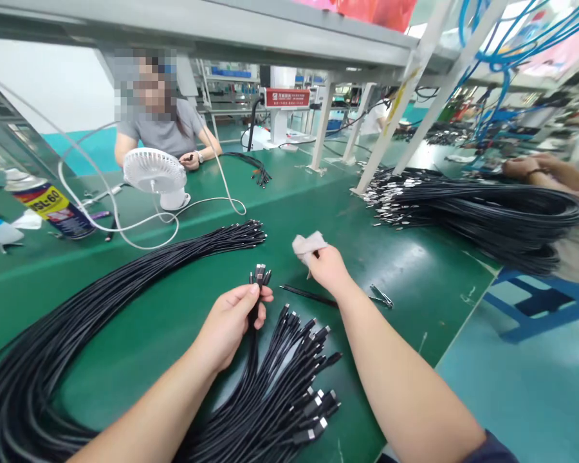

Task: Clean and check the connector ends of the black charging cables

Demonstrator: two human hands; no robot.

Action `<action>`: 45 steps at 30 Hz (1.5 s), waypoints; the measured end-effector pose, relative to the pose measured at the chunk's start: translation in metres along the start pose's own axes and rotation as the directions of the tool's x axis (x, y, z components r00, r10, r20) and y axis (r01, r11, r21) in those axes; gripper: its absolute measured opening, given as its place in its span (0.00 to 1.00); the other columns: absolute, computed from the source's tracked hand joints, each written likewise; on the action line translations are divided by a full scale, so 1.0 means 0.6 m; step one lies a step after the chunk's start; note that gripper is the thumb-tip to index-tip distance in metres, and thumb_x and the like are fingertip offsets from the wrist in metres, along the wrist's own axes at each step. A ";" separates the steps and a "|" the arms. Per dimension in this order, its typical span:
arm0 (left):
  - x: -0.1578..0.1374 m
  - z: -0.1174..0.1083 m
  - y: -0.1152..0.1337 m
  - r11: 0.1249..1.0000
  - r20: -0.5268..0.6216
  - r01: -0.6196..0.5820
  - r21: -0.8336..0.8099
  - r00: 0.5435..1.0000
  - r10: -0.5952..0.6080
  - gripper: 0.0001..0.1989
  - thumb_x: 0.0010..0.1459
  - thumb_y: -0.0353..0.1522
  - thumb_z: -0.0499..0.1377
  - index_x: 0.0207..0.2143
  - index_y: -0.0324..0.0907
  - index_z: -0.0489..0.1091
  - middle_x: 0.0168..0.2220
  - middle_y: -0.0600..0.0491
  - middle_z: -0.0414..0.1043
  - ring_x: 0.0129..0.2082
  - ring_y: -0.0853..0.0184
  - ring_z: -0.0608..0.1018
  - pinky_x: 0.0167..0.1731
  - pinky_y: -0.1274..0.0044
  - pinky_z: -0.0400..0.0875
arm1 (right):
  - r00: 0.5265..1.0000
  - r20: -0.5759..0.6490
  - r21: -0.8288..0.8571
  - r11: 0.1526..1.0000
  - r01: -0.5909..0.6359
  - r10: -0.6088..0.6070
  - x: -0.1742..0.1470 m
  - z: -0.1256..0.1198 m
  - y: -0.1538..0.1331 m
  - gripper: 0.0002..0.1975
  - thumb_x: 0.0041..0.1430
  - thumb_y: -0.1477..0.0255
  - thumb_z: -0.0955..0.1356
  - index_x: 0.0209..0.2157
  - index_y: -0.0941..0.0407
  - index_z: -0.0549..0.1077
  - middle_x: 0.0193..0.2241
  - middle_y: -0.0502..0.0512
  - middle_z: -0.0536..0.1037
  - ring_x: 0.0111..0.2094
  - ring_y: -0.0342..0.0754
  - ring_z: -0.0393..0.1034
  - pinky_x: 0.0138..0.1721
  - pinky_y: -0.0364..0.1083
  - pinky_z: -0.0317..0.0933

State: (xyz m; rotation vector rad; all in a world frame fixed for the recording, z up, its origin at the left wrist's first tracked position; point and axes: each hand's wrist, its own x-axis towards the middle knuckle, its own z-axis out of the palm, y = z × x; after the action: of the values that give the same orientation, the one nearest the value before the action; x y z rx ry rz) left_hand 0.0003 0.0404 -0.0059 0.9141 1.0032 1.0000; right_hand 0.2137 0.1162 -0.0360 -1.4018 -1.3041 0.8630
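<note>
My left hand (236,315) is closed around several black cables (255,347), their connector ends (260,275) poking up above the thumb. A white cloth (309,245) is pinched in my right hand (329,269), a little above the table and apart from the connectors. Below my hands a thick bundle of black cables (265,399) fans out, its metal-tipped plugs pointing right. The same kind of cable curves round the left side, ending in thin tips (251,235). Partly behind my right forearm lie a few loose cables (309,294) and small metal nippers or clippers (381,297).
On the green table (212,186) stand a white fan (154,170) with its cord and a spray can (53,206). Another cable pile (463,199) lies at right, beside a co-worker's arms (540,168). A person (166,128) sits opposite. Metal posts (390,122) hold up an overhead shelf.
</note>
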 end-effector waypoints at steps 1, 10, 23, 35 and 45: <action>0.001 0.001 0.000 1.000 -0.001 -0.010 0.001 1.000 0.010 0.15 0.51 0.41 0.64 0.30 0.36 0.76 0.25 0.51 0.71 0.20 0.73 0.65 0.21 0.78 0.60 | 0.999 0.031 -0.021 1.000 0.020 -0.019 -0.003 0.003 -0.002 0.11 0.60 0.65 0.64 0.37 0.58 0.73 0.26 0.55 0.76 0.30 0.49 0.72 0.33 0.47 0.64; 0.008 0.002 0.004 0.997 0.021 -0.070 0.028 0.997 0.070 0.19 0.47 0.45 0.66 0.29 0.36 0.76 0.22 0.52 0.70 0.18 0.73 0.64 0.19 0.79 0.59 | 0.956 0.236 -0.178 0.960 0.218 -0.173 -0.033 0.034 -0.039 0.09 0.59 0.75 0.62 0.37 0.57 0.74 0.33 0.54 0.77 0.35 0.47 0.71 0.35 0.44 0.63; 0.008 -0.003 -0.002 0.993 0.039 -0.044 0.112 0.998 0.040 0.21 0.50 0.48 0.63 0.31 0.37 0.75 0.20 0.55 0.67 0.18 0.72 0.64 0.22 0.78 0.58 | 0.942 0.337 0.325 0.939 -0.113 -0.003 -0.065 0.066 -0.062 0.20 0.52 0.53 0.68 0.24 0.56 0.65 0.19 0.46 0.64 0.19 0.41 0.56 0.22 0.41 0.52; 0.015 -0.012 -0.009 0.971 0.087 -0.011 0.237 0.996 -0.010 0.21 0.50 0.48 0.62 0.20 0.39 0.66 0.19 0.58 0.60 0.22 0.72 0.60 0.24 0.79 0.56 | 0.764 0.643 0.424 0.854 -0.302 -0.048 -0.077 0.070 -0.051 0.19 0.44 0.60 0.77 0.30 0.59 0.71 0.25 0.49 0.74 0.25 0.43 0.71 0.28 0.44 0.67; 0.018 -0.016 -0.009 0.984 0.199 0.007 0.180 0.979 -0.044 0.18 0.51 0.44 0.64 0.22 0.38 0.69 0.20 0.57 0.64 0.22 0.73 0.62 0.24 0.80 0.58 | 0.896 0.408 0.287 0.956 0.055 -0.174 -0.070 0.076 -0.047 0.13 0.58 0.65 0.68 0.24 0.59 0.71 0.21 0.47 0.69 0.24 0.40 0.63 0.26 0.40 0.57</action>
State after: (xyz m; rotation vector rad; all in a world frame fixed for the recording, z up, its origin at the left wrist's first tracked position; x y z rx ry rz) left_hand -0.0052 0.0508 -0.0161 1.1253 0.9393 0.7858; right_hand 0.1561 0.0817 -0.0258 -0.9368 -1.5132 1.2651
